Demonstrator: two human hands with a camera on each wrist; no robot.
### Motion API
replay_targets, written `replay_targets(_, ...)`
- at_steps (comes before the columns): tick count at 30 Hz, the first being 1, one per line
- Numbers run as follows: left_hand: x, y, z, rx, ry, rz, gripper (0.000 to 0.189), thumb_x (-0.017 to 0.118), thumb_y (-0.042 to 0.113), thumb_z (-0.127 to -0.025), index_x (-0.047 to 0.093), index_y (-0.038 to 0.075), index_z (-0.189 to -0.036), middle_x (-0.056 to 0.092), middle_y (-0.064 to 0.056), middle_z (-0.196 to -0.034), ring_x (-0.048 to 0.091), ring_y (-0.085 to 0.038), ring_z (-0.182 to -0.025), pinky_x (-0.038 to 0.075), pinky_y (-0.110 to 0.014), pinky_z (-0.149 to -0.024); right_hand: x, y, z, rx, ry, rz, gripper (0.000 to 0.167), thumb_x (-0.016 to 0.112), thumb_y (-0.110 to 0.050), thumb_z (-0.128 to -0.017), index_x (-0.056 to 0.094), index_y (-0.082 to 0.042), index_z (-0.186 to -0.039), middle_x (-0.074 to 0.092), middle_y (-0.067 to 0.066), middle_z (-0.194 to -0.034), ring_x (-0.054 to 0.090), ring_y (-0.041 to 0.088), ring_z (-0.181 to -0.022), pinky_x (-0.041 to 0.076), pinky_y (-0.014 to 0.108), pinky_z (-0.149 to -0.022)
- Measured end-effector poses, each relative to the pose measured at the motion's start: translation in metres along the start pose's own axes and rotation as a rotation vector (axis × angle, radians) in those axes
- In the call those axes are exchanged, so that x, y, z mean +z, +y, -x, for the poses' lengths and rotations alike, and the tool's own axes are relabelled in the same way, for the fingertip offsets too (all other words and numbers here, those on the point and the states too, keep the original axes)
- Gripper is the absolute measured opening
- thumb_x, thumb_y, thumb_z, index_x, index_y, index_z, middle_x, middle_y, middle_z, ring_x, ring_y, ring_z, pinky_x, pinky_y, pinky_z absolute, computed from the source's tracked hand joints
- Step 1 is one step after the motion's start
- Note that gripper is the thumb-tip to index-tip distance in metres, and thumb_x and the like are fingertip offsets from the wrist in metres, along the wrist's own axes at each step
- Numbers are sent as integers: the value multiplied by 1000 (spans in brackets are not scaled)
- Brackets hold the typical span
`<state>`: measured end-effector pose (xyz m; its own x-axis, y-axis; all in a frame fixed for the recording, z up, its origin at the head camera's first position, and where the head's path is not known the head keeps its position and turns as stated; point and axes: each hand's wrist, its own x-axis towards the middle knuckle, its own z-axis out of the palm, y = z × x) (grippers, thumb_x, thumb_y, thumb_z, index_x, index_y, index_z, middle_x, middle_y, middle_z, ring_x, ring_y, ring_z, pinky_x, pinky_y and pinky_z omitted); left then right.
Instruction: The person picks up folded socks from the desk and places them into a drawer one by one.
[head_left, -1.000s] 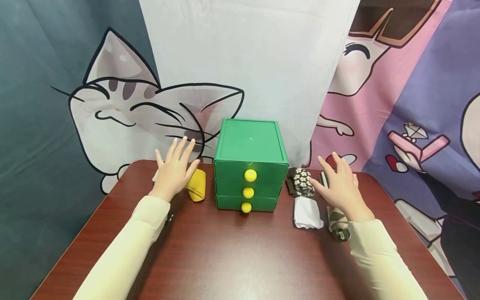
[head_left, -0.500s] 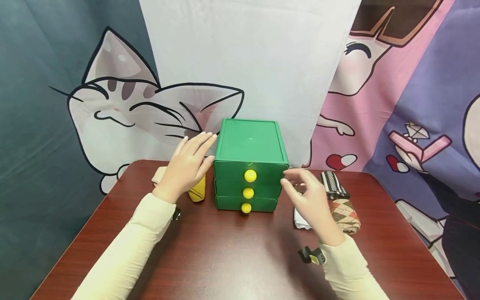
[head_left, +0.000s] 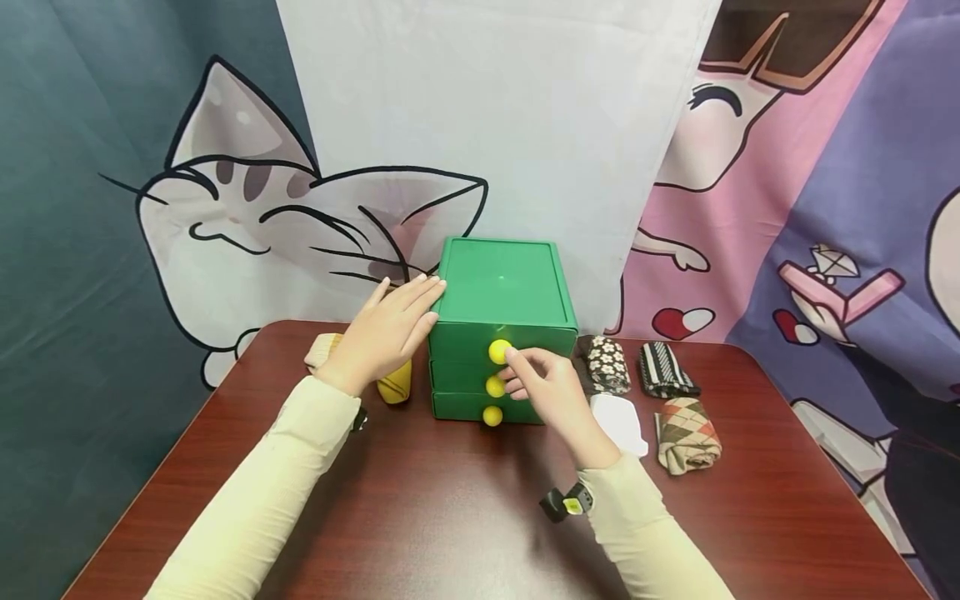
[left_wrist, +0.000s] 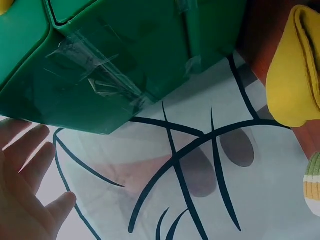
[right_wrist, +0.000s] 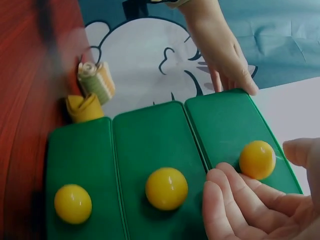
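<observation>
We saw the left hand, fingers straight, probably touching the central green cabinet at its ten-o'clock edge; the right hand, loosely parted, bracketed the top knob; table stretched toward six o'clock.

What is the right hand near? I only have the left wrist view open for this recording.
Observer: The head view shows the right hand at the yellow knob of the top drawer.
Operator: How many knobs does the green cabinet have in all?
Observer: Three, one on each drawer front.
Operator: Anything on the table to the person's right of it?
Observer: Yes, several cloth bundles, including a diamond-patterned bundle.
</observation>
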<state>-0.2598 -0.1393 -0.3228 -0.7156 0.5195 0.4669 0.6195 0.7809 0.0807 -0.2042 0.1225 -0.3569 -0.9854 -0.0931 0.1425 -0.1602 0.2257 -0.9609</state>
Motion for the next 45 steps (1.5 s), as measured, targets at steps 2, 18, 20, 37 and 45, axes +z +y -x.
replay_targets(2,0,-1,0,-5,-10,8,50,40,33,-109,44,11,-155,44,-5,-158,36,-24,-148,16,-57,-124,3,-1,-2,19,16,-19,41,65,-36,-100,74,4,-105,75,21,-91,74,31,-80,62,29,-69)
replay_targets(18,-6,-5,-5,-45,-121,165,52,37,35,-111,38,10,-158,36,-5,-163,30,-27,-151,13,-55,-125,10,-6,12,-9,136,42,31,76,-32,-93,78,-2,-89,74,17,-78,72,27,-68,61,27,-64)
replay_targets(20,-6,-6,-5,-37,-123,155,53,38,35,-111,38,10,-158,36,-6,-163,30,-27,-151,13,-55,-125,9,-7,18,-24,130,81,32,76,-35,-92,79,-4,-88,74,15,-76,71,23,-66,60,26,-63)
replay_targets(37,4,-6,-7,10,-74,106,55,44,30,-110,36,2,-157,36,-11,-162,28,-26,-152,17,-48,-125,6,-17,72,-73,51,186,18,77,-28,-92,79,-11,-85,71,-9,-66,70,16,-62,56,23,-59)
replay_targets(45,5,-6,-7,8,-79,112,56,44,30,-110,35,2,-157,35,-12,-162,30,-30,-150,17,-47,-126,8,-22,94,-115,45,219,13,78,-24,-90,78,-14,-83,69,-16,-65,70,12,-59,57,24,-57)
